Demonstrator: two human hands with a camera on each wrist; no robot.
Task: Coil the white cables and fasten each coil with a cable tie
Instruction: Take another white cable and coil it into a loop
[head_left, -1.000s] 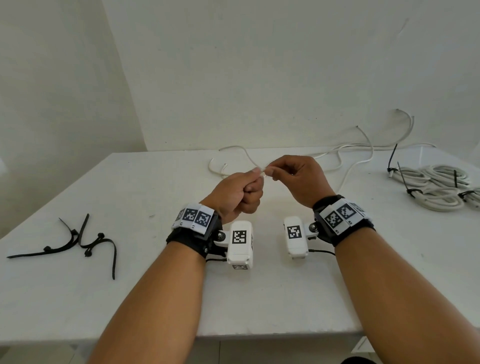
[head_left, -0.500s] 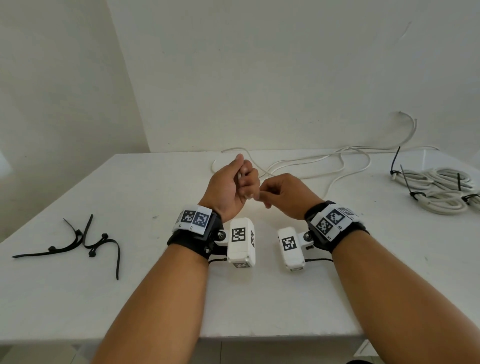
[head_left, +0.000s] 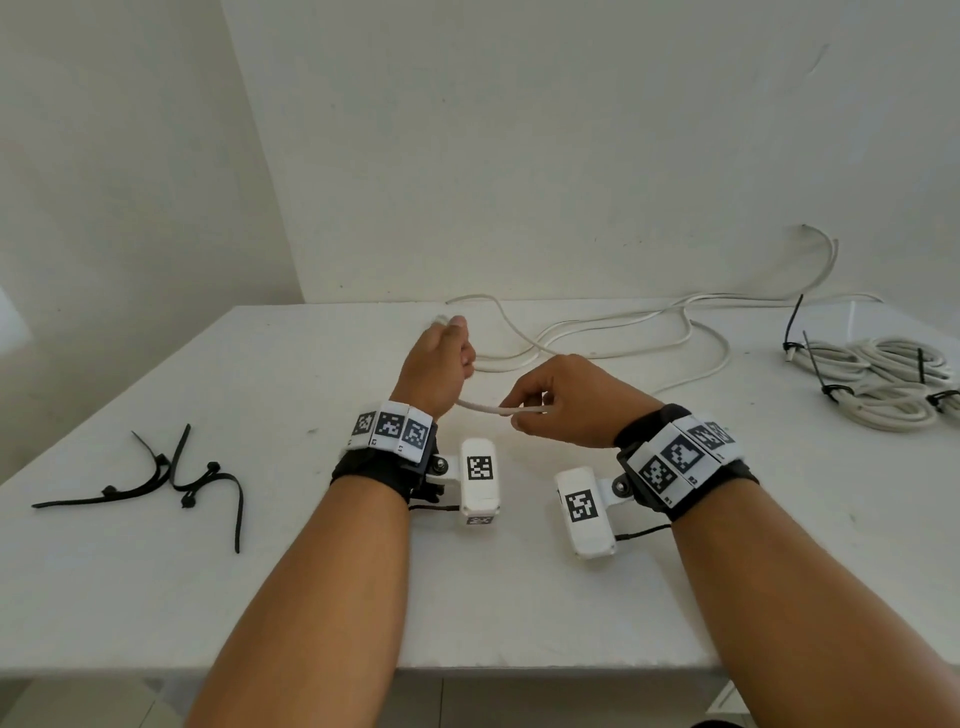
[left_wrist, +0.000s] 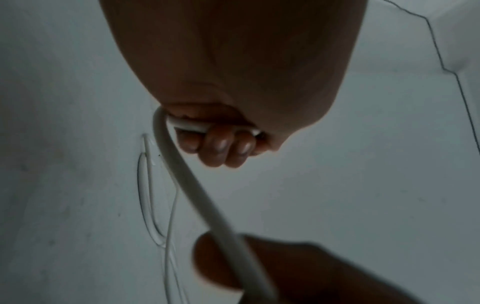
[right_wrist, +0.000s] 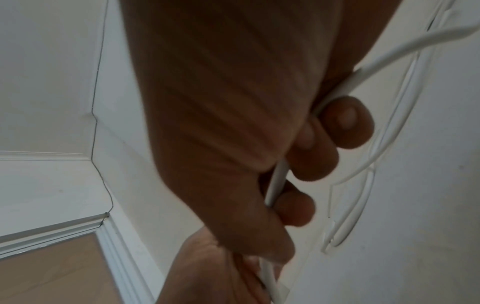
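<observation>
A long loose white cable (head_left: 613, 325) snakes over the back of the white table (head_left: 260, 597). My left hand (head_left: 439, 366) grips its end in a fist, the tip sticking out by the thumb; in the left wrist view the cable (left_wrist: 182, 174) bends out of the curled fingers (left_wrist: 221, 148). My right hand (head_left: 566, 402) holds the same cable a short way along, its fingers curled round it (right_wrist: 275, 185). A short stretch of cable (head_left: 488, 408) runs between the two hands. Black cable ties (head_left: 171, 478) lie at the left of the table.
Several white cable coils (head_left: 883, 384) bound with black ties lie at the right edge of the table. A white wall stands close behind the table. More cable (head_left: 826, 254) climbs the wall at the back right.
My left hand has turned and moved away from me with the cable end. My right hand has slid back along the cable, so a short stretch now shows between the hands.
</observation>
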